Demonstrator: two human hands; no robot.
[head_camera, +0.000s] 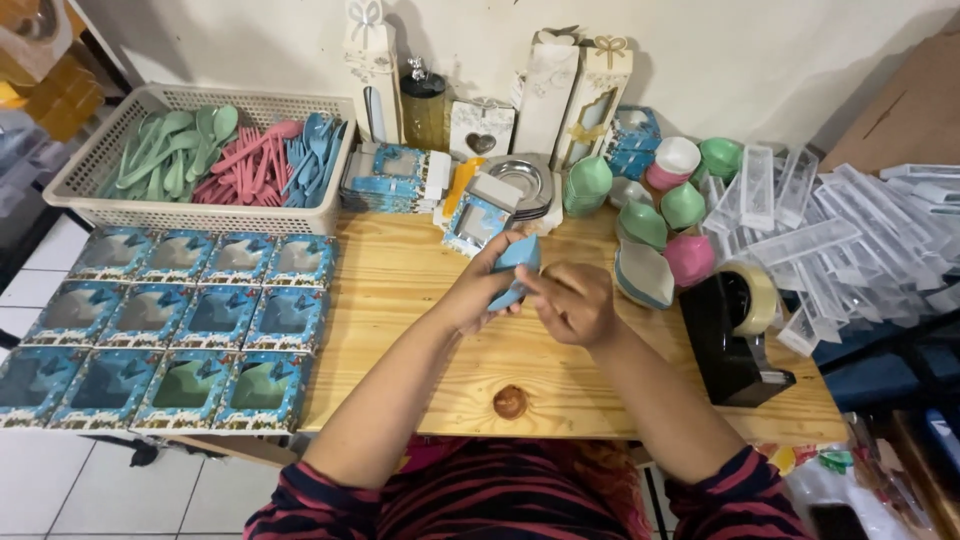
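Over the middle of a wooden table (400, 380), my left hand (478, 292) grips a small blue box (517, 265), tilted with its edge toward me. My right hand (572, 303) is curled against the box's right side, fingertips touching it. Just beyond the hands lies another blue windowed box (476, 222).
A grid of finished blue windowed boxes (180, 325) fills the left side. A white basket (150, 215) holds green, pink and blue plastic cutlery. Small coloured bowls (665, 225), clear long boxes (830, 250), a black tape dispenser (735, 335) and tall gift boxes (545, 95) stand behind and right.
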